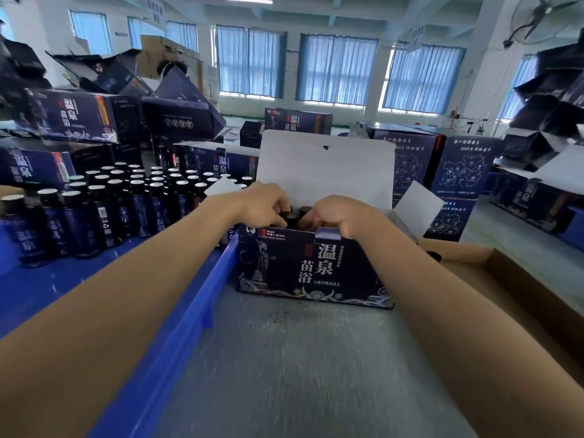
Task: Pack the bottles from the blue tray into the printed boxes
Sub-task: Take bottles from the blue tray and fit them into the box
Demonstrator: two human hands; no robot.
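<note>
Left hand has its fingers curled round the top of a dark-capped bottle, and right hand grips a second bottle just beside it. Both hands are down in the mouth of the open printed box, so the two bottles are partly inside, with only their caps showing above the front wall. How many others already sit in the box is hidden by the hands and that wall. The box's white lid stands up behind the hands, and its side flaps are open.

The box stands on the grey table, touching the rim of the blue tray on its left. In the tray, many rows of bottles stand upright, not yet packed, so by my reckoning the bulk of the work is left. Closed boxes of the same print are stacked behind the tray and further back; whether they are filled cannot be told. A brown cardboard carton lies open on the right.
</note>
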